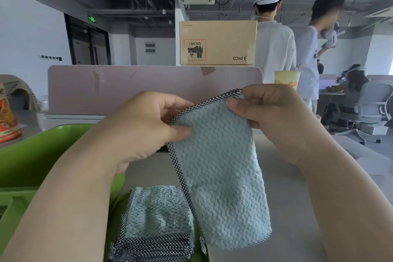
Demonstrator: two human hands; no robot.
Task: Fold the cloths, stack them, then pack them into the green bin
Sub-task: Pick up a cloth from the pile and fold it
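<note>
Blue cloth (219, 176) aloft in pinch grip of left hand (138, 130) and right hand (274, 121)

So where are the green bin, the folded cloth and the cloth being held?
green bin (32, 155), head view, bare inner wall.
folded cloth (157, 215), head view, fluffy top face.
held cloth (219, 176), head view, middle of hanging face.

Light-blue terry cloth with checked trim (221, 176) hangs doubled over above a folded matching cloth (157, 215) at the green plastic bin (32, 155).
</note>
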